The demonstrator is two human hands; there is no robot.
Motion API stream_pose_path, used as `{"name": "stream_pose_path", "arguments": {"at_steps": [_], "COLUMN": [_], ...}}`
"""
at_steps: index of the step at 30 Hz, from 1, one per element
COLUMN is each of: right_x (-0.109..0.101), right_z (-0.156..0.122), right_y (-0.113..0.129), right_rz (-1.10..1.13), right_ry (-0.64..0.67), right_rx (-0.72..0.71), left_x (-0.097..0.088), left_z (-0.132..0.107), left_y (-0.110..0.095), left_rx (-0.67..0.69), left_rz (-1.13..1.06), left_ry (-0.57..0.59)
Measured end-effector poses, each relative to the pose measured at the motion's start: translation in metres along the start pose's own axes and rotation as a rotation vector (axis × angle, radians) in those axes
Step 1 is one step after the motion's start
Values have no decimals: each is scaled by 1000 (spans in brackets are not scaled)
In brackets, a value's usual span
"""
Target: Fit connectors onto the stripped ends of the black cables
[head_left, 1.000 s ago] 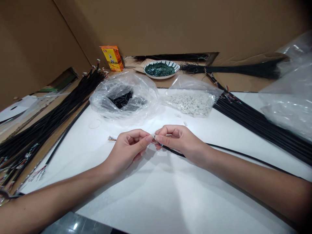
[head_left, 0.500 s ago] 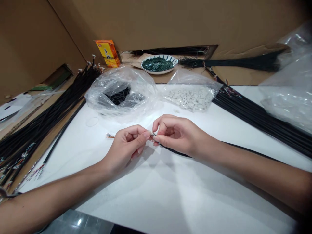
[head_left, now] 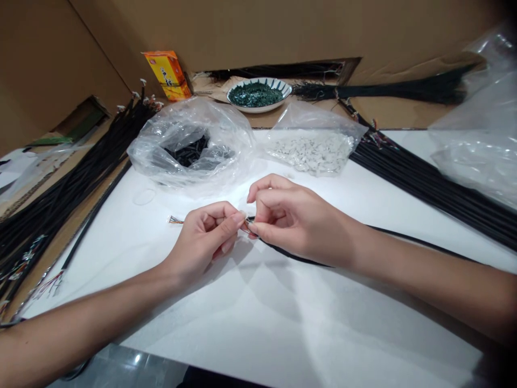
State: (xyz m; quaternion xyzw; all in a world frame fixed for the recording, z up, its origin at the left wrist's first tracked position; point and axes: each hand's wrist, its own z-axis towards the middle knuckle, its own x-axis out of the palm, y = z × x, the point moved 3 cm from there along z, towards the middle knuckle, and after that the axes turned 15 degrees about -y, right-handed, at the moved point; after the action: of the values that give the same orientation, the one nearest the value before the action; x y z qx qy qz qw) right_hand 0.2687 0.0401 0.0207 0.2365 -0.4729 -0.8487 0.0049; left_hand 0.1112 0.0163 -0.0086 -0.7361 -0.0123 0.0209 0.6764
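Over the smooth white sheet (head_left: 283,323), left hand (head_left: 205,240) and right hand (head_left: 297,218) meet fingertip to fingertip, both pinched on the frayed, coloured-wire end of a thin black cable (head_left: 404,242) trailing rightward.

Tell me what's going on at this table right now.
A person has both hands together over a white sheet. The left hand and right hand pinch the end of a black cable, where thin coloured wires show between the fingertips. The cable trails off to the right. Behind the hands lie a bag of black pieces and a bag of white pieces. More black cables lie in a left bundle and a right bundle.
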Motion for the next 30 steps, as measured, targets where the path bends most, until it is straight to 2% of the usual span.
{"name": "stream_pose_path", "arguments": {"at_steps": [10, 30], "right_x": [1, 0], "right_z": [-2, -5], "right_y": [4, 4], "right_rz": [-37, -148], "right_ry": [-12, -46], "right_rx": [46, -9], "left_x": [2, 3], "left_z": [0, 2], "left_y": [0, 1], "left_rx": [-21, -33], "left_rz": [-38, -30], "left_ry": [20, 38]}}
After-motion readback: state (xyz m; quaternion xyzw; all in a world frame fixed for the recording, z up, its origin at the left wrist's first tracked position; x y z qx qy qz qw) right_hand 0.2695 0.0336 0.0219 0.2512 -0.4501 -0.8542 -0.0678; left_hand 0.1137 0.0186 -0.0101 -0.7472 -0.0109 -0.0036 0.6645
